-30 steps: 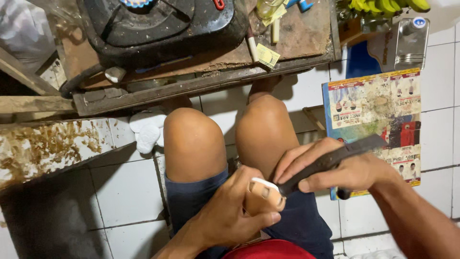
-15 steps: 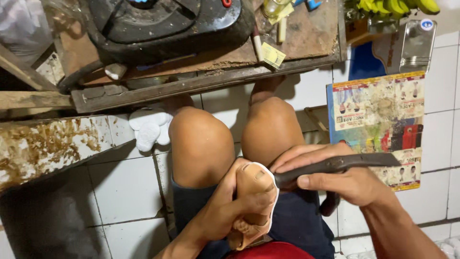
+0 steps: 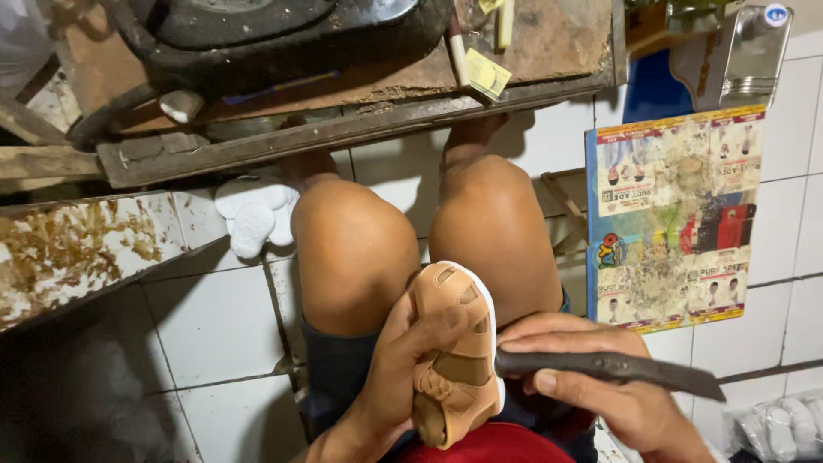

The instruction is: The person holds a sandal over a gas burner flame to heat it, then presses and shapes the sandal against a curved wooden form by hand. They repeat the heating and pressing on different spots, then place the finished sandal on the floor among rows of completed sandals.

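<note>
My left hand (image 3: 390, 377) grips a small tan child's sandal (image 3: 454, 351) with a white sole, held upright over my lap between my bare knees. The upper with its straps and cut-outs faces the camera. My right hand (image 3: 600, 386) holds a long dark metal tool (image 3: 617, 367), lying nearly level, its left end touching the white sole edge of the sandal. My fingers wrap the tool's middle; its pointed end sticks out to the right.
A worn wooden bench (image 3: 343, 129) with a black gas stove (image 3: 257, 34) stands beyond my knees. A stained printed board (image 3: 677, 214) lies on the white tiled floor at right, white soles (image 3: 253, 214) at left, and a stained slab (image 3: 77, 249) at far left.
My left hand has turned the sandal so its upper faces up and raised it. The right hand and tool dropped lower, the tool's end now at the sole edge. The camera moved closer.
</note>
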Available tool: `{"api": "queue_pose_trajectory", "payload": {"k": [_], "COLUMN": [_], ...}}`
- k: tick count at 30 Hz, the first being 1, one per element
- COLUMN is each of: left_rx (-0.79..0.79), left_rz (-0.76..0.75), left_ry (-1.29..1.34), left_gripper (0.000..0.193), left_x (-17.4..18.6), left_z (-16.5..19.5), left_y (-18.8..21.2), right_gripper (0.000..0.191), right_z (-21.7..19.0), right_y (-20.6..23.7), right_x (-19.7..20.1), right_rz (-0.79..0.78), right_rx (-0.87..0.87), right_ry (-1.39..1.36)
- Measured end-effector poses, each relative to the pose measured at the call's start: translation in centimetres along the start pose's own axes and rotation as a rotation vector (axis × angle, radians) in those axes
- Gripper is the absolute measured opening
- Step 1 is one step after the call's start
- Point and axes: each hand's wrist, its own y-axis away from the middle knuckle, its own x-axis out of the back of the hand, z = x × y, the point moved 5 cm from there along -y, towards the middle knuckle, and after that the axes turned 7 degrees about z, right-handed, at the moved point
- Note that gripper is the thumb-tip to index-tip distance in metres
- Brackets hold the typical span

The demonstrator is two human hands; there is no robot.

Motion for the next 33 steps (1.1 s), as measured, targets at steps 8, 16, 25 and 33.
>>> {"api": "queue_pose_trajectory", "payload": {"k": [8,16,25,33], "left_rx": [-0.068,-0.090,-0.178,-0.235], "left_rz": [0.036,0.002,0.018,-0.038], "left_ry": [-0.096,0.062,-0.078,-0.178], "left_gripper": [0.038,0.034,0.035,0.039], "left_x": [-0.3,-0.8,-0.2,0.4], "left_z": [0.5,0.0,0.4,0.7], "left_y": [-0.1,-0.2,-0.5,-0.7], "right_gripper": [0.034,0.037,0.029,0.028], "right_z": [0.5,2.6,0.4,-2.2], "right_y": [0.4,2.7,1.9,-0.5], "right_x": [0.4,-0.2,-1.6,-1.0], "right_rz": [0.023,0.145,0.190,-0.149], "right_rx": [-0.017,-0.013,0.100,0.193], "right_ry": [-0.031,-0.141,0.117,0.252]}}
